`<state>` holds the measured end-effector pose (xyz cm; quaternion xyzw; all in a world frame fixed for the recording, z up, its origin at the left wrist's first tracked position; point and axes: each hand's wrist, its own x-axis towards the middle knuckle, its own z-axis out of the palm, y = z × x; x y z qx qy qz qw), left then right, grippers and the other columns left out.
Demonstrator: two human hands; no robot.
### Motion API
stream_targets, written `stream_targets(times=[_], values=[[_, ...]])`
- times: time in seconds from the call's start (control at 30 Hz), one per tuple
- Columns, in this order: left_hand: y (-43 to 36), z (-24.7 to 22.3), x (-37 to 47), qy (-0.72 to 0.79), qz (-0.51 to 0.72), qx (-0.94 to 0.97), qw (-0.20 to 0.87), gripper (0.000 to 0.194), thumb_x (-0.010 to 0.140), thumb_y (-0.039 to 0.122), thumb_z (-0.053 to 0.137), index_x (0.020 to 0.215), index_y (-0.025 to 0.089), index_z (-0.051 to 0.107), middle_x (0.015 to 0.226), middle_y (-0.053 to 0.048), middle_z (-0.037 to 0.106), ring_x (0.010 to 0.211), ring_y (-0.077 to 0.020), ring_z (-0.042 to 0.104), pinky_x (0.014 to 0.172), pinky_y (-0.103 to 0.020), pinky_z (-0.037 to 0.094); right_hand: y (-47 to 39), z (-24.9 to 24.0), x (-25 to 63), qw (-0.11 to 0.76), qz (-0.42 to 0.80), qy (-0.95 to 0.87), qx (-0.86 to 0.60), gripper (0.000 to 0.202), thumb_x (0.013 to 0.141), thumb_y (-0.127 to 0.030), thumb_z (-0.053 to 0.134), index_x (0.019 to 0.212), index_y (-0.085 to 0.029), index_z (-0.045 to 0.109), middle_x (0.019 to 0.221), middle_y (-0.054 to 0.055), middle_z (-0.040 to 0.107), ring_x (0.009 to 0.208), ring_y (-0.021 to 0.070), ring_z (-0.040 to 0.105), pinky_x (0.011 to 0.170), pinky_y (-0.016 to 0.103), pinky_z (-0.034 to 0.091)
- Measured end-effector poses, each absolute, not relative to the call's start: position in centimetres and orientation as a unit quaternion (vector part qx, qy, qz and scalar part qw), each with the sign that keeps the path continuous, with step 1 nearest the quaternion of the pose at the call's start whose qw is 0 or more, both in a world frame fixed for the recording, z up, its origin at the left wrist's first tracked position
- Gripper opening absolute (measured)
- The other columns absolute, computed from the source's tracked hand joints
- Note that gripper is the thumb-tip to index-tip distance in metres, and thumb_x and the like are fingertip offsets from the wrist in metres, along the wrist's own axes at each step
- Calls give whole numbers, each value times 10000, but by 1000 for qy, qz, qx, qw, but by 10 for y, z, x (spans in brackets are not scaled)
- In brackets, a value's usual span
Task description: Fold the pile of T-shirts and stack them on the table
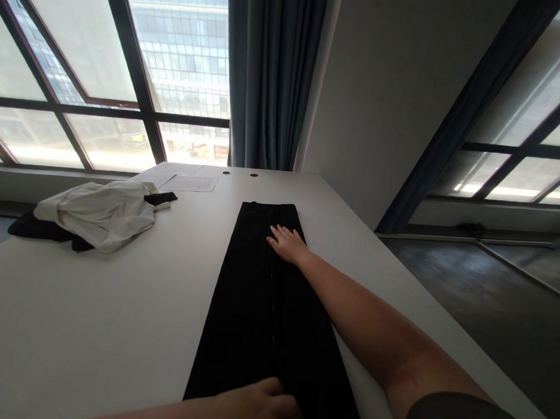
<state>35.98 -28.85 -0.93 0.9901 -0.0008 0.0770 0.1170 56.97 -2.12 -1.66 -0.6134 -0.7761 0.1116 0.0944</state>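
Black trousers [244, 296] lie lengthwise on the white table [111, 325], folded into a long, narrow strip with a lengthwise line down the middle. My right hand [287, 244] rests flat on the cloth near its far end, with the fingers stretched out. At the bottom of the view, my left hand [258, 410] is over the near part of the trousers. Its fingers are curled down and closed against the cloth; the fingertips are out of sight.
A crumpled white garment [104, 214] with black parts lies at the table's left edge. Behind it are paper sheets [187, 182] and two small round holes in the tabletop. A blue curtain [273, 76] hangs beyond the far edge, beside windows. Grey floor [456, 277] shows on the right.
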Motion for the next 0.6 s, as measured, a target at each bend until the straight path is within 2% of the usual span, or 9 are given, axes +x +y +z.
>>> stream_targets(times=[0.23,0.43,0.6], values=[[-299,-11,353,5,110,990,86,176,1071,326,584,1195,208,622,1151,5,765,922,-181,636,826,-386,439,-19,-13,568,77,72,-775,-623,674,1115,-575,267,1682,-223,359,1755,126,273,1620,311,242,1300,562,132],[-306,-5,352,-37,103,993,35,127,1050,328,636,976,229,667,1051,36,736,818,-139,588,726,-351,418,-42,-7,581,113,59,-827,-548,552,1103,-411,409,1617,-221,477,1706,104,401,1601,264,300,1307,522,186],[-318,-11,355,4,117,993,12,236,1069,395,625,921,215,660,959,38,729,758,-138,563,728,-350,418,-81,-11,601,107,75,-858,-496,619,1063,-385,492,1660,-246,404,1701,134,399,1579,300,350,1286,594,231]])
